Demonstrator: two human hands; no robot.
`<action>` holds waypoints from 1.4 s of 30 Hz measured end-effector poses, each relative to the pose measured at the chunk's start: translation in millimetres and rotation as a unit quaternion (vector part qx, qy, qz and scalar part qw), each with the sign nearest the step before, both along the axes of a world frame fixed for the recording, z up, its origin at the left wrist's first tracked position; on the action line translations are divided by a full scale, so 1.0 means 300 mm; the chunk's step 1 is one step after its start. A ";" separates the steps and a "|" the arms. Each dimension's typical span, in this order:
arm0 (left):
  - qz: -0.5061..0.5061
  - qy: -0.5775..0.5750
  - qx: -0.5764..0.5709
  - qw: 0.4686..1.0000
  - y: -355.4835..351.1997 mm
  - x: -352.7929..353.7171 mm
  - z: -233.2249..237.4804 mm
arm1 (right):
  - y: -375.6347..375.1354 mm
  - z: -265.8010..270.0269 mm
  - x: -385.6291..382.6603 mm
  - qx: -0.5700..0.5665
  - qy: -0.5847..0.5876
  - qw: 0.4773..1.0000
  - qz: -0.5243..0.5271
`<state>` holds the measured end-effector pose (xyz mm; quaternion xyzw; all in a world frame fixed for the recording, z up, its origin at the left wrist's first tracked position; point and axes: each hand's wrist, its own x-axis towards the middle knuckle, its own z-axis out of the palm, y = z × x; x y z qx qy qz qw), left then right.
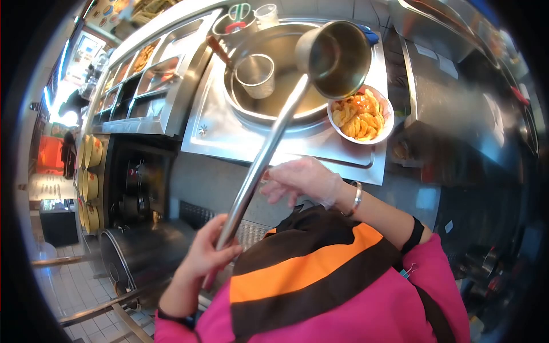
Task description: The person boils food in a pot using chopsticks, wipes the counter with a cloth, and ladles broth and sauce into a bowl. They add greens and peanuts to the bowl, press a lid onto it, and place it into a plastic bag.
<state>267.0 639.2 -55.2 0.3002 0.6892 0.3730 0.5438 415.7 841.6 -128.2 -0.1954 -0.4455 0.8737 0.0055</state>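
Observation:
My left hand [209, 246] is closed round the lower part of a long metal handle. At its upper end, the deep ladle [337, 60] is held over the right side of a large round pot [234, 97]. My right hand [303, 180], in a clear thin glove, is just right of the handle, fingers apart and holding nothing. A white bowl [361, 114] of sliced, sauced food sits on the steel counter [223, 134], below the ladle. Inside the big pot are a clear ribbed cup [255, 76] and a brown handle [219, 50].
Trays of ingredients [154, 74] line the counter at the left, above stacked yellow bowls [91, 151]. A small container [234, 28] with green-handled scissors stands behind the pot. At the right is a steel worktop [452, 86]. A dark drum [143, 251] stands at lower left.

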 end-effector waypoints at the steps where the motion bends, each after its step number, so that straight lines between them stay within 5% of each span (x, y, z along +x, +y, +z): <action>1: 0.025 -0.091 -0.022 0.995 0.033 -0.004 0.028 | 0.011 0.020 0.026 0.001 0.001 1.000 0.007; 5: 0.035 -0.140 0.024 0.989 0.164 -0.059 0.014 | 0.062 0.094 0.163 0.097 0.017 0.993 0.067; 11: -0.030 -0.004 -0.074 0.997 0.540 -0.194 -0.142 | 0.138 0.146 0.318 0.052 -0.010 0.997 0.061; 17: -0.129 0.189 -0.154 0.961 0.880 -0.250 -0.386 | 0.220 0.092 0.390 0.141 -0.010 0.987 0.077; 25: -0.149 0.210 -0.224 0.940 1.036 -0.222 -0.489 | 0.331 0.069 0.438 0.198 0.015 0.979 0.038; 28: -0.066 -0.032 -0.205 0.976 1.017 -0.244 -0.505 | 0.343 0.071 0.427 0.212 0.036 0.976 0.034; 29: -0.066 -0.029 -0.205 0.976 0.997 -0.247 -0.475 | 0.345 0.072 0.423 0.203 0.036 0.978 0.037; 31: 0.101 -0.298 -0.216 0.924 0.925 -0.233 -0.393 | 0.340 0.072 0.410 0.196 0.040 0.979 0.041; 35: 0.130 -0.482 -0.117 0.859 0.709 -0.243 -0.349 | 0.319 0.089 0.367 0.102 -0.023 0.994 0.031; 38: 0.133 -0.530 -0.073 0.835 0.560 -0.189 -0.236 | 0.294 0.061 0.322 0.066 -0.039 0.997 0.025; 42: 0.099 -0.455 -0.024 0.884 0.407 -0.143 -0.110 | 0.261 0.027 0.215 0.047 -0.025 0.999 0.003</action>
